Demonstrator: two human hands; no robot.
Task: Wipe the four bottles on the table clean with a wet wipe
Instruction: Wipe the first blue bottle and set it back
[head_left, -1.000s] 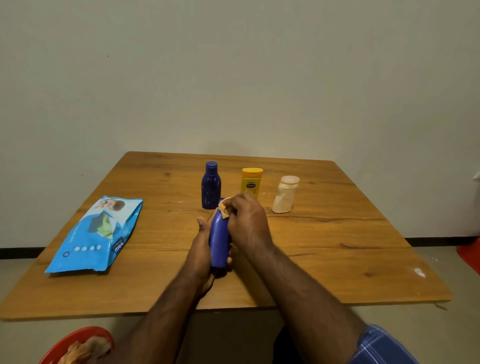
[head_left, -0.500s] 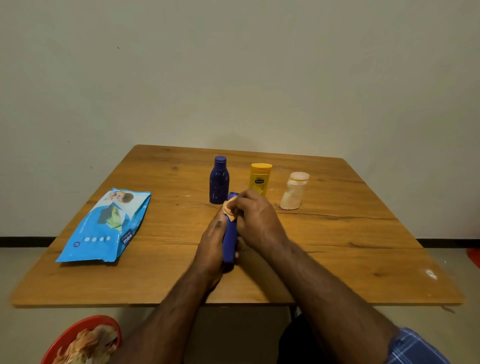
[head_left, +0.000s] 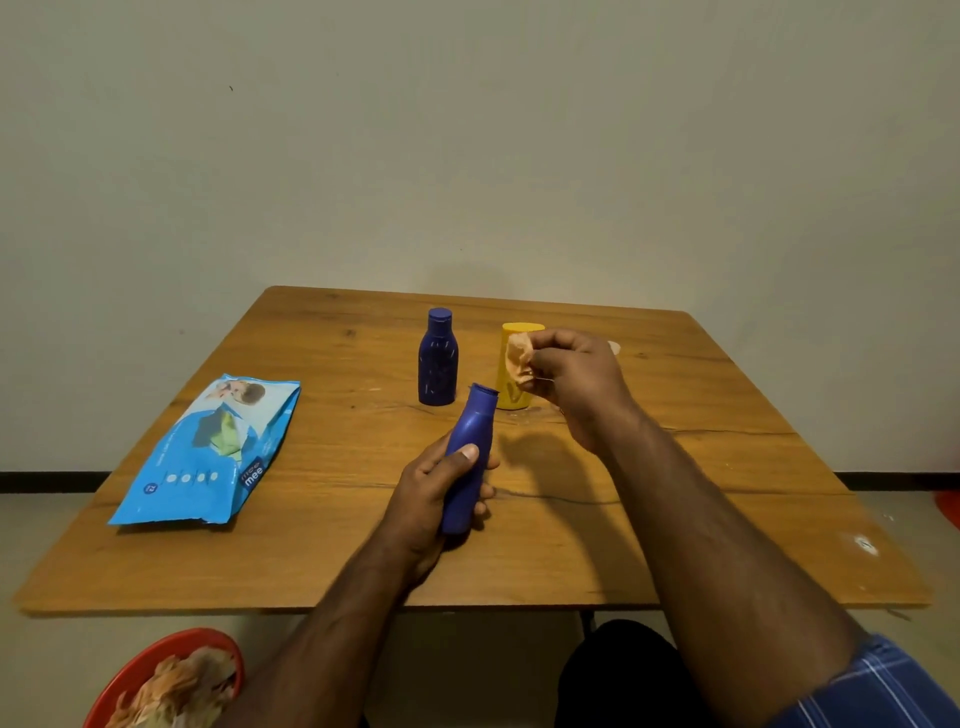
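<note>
Left hand (head_left: 434, 499) wrapped around lower body of a blue bottle (head_left: 466, 457), thumb across the front, fingers curled behind. Bottle tilted, neck pointing up and toward 1 o'clock, base down near the palm, held just above the wooden desk (head_left: 675, 519). Top of neck appears open, no cap seen on it.

Right hand (head_left: 576, 384) raised at 1 o'clock from the held bottle, closed into a pinch on a crumpled pale orange wet wipe (head_left: 519, 359). Wipe clear of the held bottle, not touching it.

Second blue bottle (head_left: 438, 358), darker, capped, upright on the desk at 11 o'clock from the held bottle's neck. Yellow bottle (head_left: 511, 387) upright just right of it, partly covered by wipe and right hand. Sliver of a pale object (head_left: 614, 347) behind the right hand; too hidden to tell what it is.

Blue pack of wipes (head_left: 208, 457) lying flat at 9 o'clock, well apart from the bottles.

Red bowl (head_left: 156, 654) on the floor at 7 o'clock, below the desk's near edge, holding crumpled wipes (head_left: 171, 691) of the same pale orange.
</note>
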